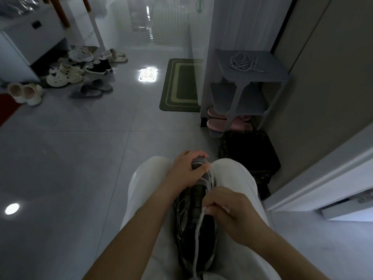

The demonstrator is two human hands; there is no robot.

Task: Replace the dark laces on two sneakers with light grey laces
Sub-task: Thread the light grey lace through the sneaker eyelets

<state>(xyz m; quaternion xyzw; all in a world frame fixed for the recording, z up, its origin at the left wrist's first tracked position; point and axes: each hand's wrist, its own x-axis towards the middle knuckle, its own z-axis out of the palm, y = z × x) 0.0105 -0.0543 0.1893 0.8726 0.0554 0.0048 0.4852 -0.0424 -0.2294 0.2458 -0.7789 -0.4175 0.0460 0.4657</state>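
A dark grey sneaker (193, 225) lies between my knees, toe pointing away from me. My left hand (186, 170) grips its toe end from the left, fingers curled over the front. My right hand (226, 207) pinches a light grey lace (198, 227) near the sneaker's eyelets; the lace trails down over the shoe's opening toward me. A few light lace crossings show near the toe. A second light grey lace (244, 63) lies coiled on top of a small grey shoe rack (268, 74) ahead on the right. I see no second sneaker of the pair.
Pink slippers (217, 123) sit at the rack's bottom. A dark bag (250, 150) stands beside my right knee. A green mat (181, 85) lies ahead. Several shoes and slippers (80, 71) are scattered at the far left by a white cabinet. A wall and door frame run along the right.
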